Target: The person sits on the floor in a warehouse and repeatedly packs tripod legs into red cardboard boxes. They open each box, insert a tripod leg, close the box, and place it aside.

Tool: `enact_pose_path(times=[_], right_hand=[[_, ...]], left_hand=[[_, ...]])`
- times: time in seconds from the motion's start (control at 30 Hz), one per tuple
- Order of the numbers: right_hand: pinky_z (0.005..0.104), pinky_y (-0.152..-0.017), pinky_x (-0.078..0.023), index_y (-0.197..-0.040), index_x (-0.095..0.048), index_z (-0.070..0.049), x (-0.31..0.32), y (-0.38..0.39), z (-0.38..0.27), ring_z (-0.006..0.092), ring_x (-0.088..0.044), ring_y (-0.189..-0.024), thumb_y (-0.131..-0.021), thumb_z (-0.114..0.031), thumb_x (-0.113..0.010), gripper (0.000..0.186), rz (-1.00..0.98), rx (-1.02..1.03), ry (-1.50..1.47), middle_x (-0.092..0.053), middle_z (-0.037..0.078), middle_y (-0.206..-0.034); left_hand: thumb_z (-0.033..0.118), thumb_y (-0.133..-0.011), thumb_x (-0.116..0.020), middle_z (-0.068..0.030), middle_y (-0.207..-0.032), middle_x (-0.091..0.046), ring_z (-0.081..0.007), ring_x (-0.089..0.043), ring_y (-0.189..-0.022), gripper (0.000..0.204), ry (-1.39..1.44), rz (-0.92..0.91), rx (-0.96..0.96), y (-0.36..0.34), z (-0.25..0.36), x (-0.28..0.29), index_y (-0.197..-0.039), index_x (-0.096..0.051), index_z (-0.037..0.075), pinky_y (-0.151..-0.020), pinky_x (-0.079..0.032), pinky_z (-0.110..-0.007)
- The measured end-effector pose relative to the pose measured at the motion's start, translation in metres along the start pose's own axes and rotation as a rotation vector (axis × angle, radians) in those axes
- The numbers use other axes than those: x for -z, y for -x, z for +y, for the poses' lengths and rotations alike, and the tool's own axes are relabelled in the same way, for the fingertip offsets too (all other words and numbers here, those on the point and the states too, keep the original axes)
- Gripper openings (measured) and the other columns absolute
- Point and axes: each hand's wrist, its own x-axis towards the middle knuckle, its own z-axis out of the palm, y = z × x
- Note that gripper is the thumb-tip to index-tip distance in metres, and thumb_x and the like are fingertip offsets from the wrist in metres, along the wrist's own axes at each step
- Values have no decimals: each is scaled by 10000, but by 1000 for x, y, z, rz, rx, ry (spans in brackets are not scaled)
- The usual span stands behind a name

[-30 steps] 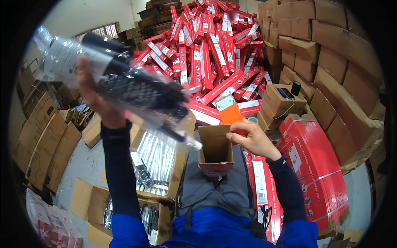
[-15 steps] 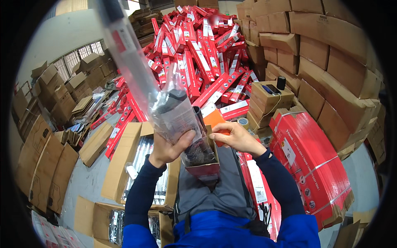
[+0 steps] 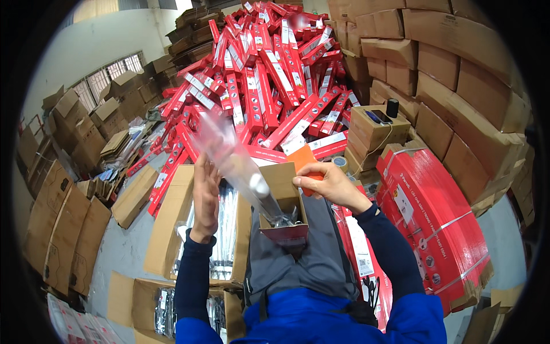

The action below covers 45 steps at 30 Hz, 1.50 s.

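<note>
Between my thighs an open narrow carton, red outside and brown inside, stands with its flap raised. A long clear plastic sleeve, blurred by motion, leans up and left out of it; its lower end with something grey and dark inside is in the carton. My left hand is held upright beside the sleeve, fingers stretched out, holding nothing. My right hand pinches a flat orange piece by the flap's right edge; its exact kind is unclear.
On my left, cardboard boxes hold plastic-wrapped rods and dark packets. A big heap of long red boxes rises ahead. Strapped red cartons stand at right, before a wall of brown cartons. A phone lies on a box.
My left hand has let go of the plastic-wrapped bundle and opened to its left. The bundle has dropped lower into the carton. My right hand keeps the orange piece at the flap.
</note>
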Motion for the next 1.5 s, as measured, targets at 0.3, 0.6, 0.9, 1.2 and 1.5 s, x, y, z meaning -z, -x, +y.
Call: enact_pose_path(times=[0.3,0.6,0.9,1.2,1.5], right_hand=[[243,-684,-545,-1126,-723,-47,-2,27,3,82,-659,-821,-1009,-352,-677,330,46,-32,3,-694,12,-965],[245,-740,-525,-1164,-715,-18,-7,39,19,82,-634,-849,-1035,-335,-644,349,95,-89,-71,-682,17,-967],[333,-939,-525,-1290,-659,-37,-12,57,22,187,-622,-1120,-1007,-447,-641,499,18,-73,147,-668,97,-1160],[395,-916,-514,-1173,-660,20,-47,51,28,282,-637,-1068,-948,-306,-746,406,142,-16,240,-610,148,-1118],[304,-965,-529,-1552,-372,-45,-46,57,25,163,-629,-1156,-966,-126,-670,663,225,150,147,-616,119,-1333]], left_hand=[[263,-865,-841,-17,-935,-601,-59,-556,-721,532,-343,-61,76,-1,33,-14,-1295,-621,39,-640,-466,-215],[116,-931,-686,-180,-911,-730,-369,-689,-846,124,-596,-1377,157,-39,30,-73,-1004,-732,27,-782,-544,-451],[681,-638,-877,-232,-1582,-328,-372,-419,-1427,1079,-176,-164,-211,74,-36,-28,-1464,-503,93,-1158,-346,-519],[158,-920,-721,-239,-1436,-501,-301,-568,-1267,591,173,104,137,115,-58,-82,-1435,-454,43,-1070,-444,-402],[-107,-843,-574,-156,-1349,-586,-212,-567,-1246,543,654,207,313,115,-54,-83,-1376,-563,-3,-1093,-423,-338]])
